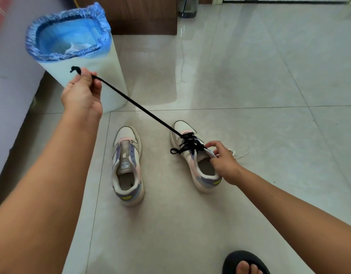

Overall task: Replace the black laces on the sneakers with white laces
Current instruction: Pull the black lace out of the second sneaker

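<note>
Black lace [139,104]: soft, light, limp; running taut from left hand [82,93], pinching its end, down to laced sneaker [196,155]. Right hand [223,159] gripping collar, steadying. White lace [239,155] lying just beyond right hand. Unlaced sneaker [127,165] resting between hands.

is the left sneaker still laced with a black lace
No, the left sneaker has bare eyelets and an exposed tongue, while the black lace runs only through the right sneaker.
</note>
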The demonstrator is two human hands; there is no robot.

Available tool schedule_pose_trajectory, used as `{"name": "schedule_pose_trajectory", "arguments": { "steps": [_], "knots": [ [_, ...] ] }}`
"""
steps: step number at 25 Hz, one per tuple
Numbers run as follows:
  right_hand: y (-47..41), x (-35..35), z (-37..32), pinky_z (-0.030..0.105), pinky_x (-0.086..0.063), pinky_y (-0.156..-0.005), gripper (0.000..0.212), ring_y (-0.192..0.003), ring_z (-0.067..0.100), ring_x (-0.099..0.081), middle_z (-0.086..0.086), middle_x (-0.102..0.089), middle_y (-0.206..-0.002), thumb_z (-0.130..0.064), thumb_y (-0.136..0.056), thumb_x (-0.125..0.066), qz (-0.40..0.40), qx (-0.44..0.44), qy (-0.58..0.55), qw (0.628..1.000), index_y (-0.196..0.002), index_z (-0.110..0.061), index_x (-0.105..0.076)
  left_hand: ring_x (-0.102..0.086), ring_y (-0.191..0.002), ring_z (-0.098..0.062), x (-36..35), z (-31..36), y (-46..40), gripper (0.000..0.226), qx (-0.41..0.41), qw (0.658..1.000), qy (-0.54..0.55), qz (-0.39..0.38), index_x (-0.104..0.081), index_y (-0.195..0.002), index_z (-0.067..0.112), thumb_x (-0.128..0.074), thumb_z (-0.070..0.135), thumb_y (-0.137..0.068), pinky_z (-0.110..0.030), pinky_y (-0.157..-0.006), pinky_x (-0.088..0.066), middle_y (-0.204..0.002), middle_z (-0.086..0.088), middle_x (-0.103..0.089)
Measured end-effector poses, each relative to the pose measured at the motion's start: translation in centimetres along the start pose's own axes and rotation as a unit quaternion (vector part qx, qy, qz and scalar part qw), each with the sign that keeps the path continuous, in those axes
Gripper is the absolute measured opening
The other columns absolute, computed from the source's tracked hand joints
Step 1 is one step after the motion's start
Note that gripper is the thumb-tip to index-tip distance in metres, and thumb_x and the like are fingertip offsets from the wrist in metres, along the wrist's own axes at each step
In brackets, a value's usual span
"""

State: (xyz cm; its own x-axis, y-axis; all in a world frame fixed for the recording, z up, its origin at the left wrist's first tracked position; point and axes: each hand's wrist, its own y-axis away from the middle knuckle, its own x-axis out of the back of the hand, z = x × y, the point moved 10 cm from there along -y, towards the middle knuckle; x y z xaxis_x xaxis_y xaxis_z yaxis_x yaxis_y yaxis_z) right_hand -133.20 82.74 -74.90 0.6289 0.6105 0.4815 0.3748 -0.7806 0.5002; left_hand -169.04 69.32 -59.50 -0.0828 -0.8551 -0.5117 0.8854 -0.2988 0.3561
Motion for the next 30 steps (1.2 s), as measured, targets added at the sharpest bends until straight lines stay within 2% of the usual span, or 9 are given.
{"name": "schedule_pose_trajectory", "arguments": {
  "steps": [4,9,11,14,16,19,22,25,30],
  "knots": [
    [0.2,1.5,1.1,0.032,-0.046,-0.065,0.056,-0.078,0.026,-0.052,0.013,-0.049,-0.093,0.011,-0.079,-0.039,0.004,-0.013,-0.005,1.000,-0.087,-0.041,-0.055,-0.051,-0.043,-0.006,1.7,4.6,-3.1,0.016,-0.059,0.998,0.030,0.002,-0.052,-0.077,0.006,-0.057,0.007,-0.093,-0.015,-0.048,-0.043,-0.053,0.000,-0.060],
    [0.5,1.2,-0.1,0.037,-0.046,-0.064,0.058,-0.077,0.034,-0.054,0.019,-0.051,-0.090,0.009,-0.072,-0.035,0.014,0.017,0.050,0.998,-0.089,-0.043,-0.052,-0.057,-0.047,-0.006,-2.3,-2.5,1.9,0.016,0.002,0.945,-0.283,-0.166,-0.052,-0.077,0.010,-0.058,0.005,-0.091,-0.016,-0.053,-0.050,-0.061,0.001,-0.067],
    [0.9,0.2,-0.6,0.031,-0.039,-0.066,0.050,-0.079,0.027,-0.049,0.011,-0.046,-0.094,0.005,-0.076,-0.039,0.004,0.034,0.094,0.995,-0.096,-0.040,-0.048,-0.064,-0.059,-0.010,-2.7,-7.7,5.0,0.008,0.063,0.909,-0.347,-0.221,-0.057,-0.096,0.001,-0.060,0.004,-0.089,-0.021,-0.062,-0.056,-0.081,-0.008,-0.067],
    [1.8,-0.7,-1.6,0.028,-0.037,-0.080,0.036,-0.094,0.024,-0.047,0.010,-0.045,-0.105,-0.006,-0.083,-0.051,0.004,0.089,0.163,0.983,-0.114,-0.025,-0.051,-0.061,-0.101,-0.018,-1.2,-13.3,8.2,0.060,0.050,0.752,-0.591,-0.288,-0.040,-0.139,0.006,-0.067,0.020,-0.087,-0.034,-0.090,-0.050,-0.123,-0.004,-0.052],
    [2.0,-0.4,-2.9,0.031,-0.036,-0.089,0.034,-0.103,0.026,-0.045,0.010,-0.047,-0.111,-0.009,-0.084,-0.057,0.018,0.147,0.221,0.964,-0.117,-0.018,-0.054,-0.056,-0.109,-0.021,-0.6,-16.6,11.2,0.053,-0.005,0.641,-0.686,-0.343,-0.047,-0.133,0.009,-0.066,0.027,-0.087,-0.031,-0.095,-0.044,-0.131,-0.006,-0.050],
    [2.3,-0.4,-5.2,0.044,-0.044,-0.082,0.025,-0.094,0.034,-0.052,0.013,-0.055,-0.103,-0.010,-0.080,-0.061,0.042,0.224,0.259,0.939,-0.104,-0.010,-0.063,-0.053,-0.106,-0.024,0.8,-21.1,15.5,0.034,-0.004,0.581,-0.710,-0.399,-0.052,-0.115,0.011,-0.064,0.025,-0.086,-0.030,-0.087,-0.043,-0.118,-0.008,-0.051],
    [2.8,-1.7,-6.4,0.045,-0.048,-0.065,0.026,-0.080,0.037,-0.055,0.016,-0.059,-0.091,-0.012,-0.072,-0.050,0.046,0.274,0.281,0.919,-0.093,-0.004,-0.063,-0.051,-0.107,-0.026,0.9,-21.7,16.2,0.037,-0.048,0.589,-0.724,-0.355,-0.044,-0.115,0.011,-0.060,0.027,-0.086,-0.039,-0.081,-0.046,-0.118,-0.007,-0.047],
    [2.4,-1.4,-5.9,0.038,-0.045,-0.073,0.025,-0.085,0.034,-0.054,0.016,-0.058,-0.094,-0.008,-0.077,-0.050,0.043,0.262,0.240,0.934,-0.098,-0.002,-0.063,-0.052,-0.104,-0.025,0.3,-21.5,16.4,0.036,-0.096,0.589,-0.732,-0.329,-0.043,-0.117,0.011,-0.055,0.031,-0.090,-0.038,-0.075,-0.044,-0.116,-0.007,-0.047],
    [1.8,-0.9,-4.3,0.014,-0.039,-0.082,0.022,-0.095,0.013,-0.054,0.004,-0.049,-0.103,0.003,-0.086,-0.053,0.003,0.133,0.021,0.991,-0.102,-0.006,-0.064,-0.049,-0.109,-0.021,1.6,-22.1,15.1,0.032,0.006,0.747,-0.588,-0.310,-0.057,-0.116,0.017,-0.063,0.014,-0.084,-0.030,-0.097,-0.041,-0.111,-0.003,-0.043]
  ]
}}
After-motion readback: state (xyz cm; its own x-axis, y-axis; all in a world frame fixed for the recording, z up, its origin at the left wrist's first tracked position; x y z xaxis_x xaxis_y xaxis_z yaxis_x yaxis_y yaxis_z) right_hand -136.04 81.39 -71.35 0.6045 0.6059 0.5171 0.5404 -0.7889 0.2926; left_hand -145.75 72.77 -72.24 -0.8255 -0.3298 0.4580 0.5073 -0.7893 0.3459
